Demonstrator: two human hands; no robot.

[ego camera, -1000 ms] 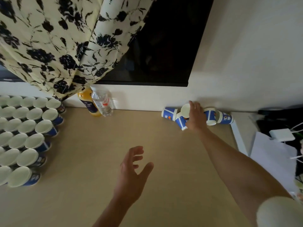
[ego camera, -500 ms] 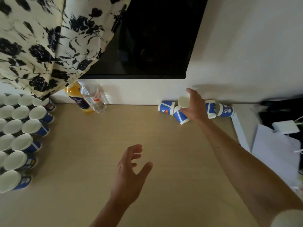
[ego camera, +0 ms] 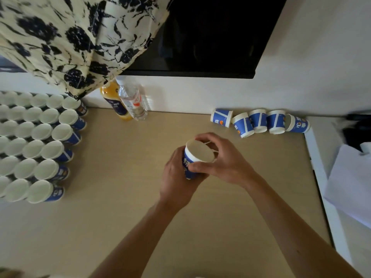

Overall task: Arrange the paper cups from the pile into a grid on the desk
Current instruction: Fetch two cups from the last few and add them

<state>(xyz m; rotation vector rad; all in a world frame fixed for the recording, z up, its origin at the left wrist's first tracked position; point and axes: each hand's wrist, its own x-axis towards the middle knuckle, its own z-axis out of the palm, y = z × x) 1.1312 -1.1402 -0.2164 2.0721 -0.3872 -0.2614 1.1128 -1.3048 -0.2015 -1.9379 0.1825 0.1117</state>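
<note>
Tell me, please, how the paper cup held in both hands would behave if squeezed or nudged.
The paper cup looks empty, so probably light, and the left hand or right hand could easily crush its thin wall. Round and tapered, it would likely roll if tipped.

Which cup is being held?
The blue-and-white paper cup between the left hand and right hand; the others sit in the grid or the pile.

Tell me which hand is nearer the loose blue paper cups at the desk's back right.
Right. The right hand sits front-left of the loose cups, gripping one blue paper cup; the left hand holds that cup farther left.
</note>
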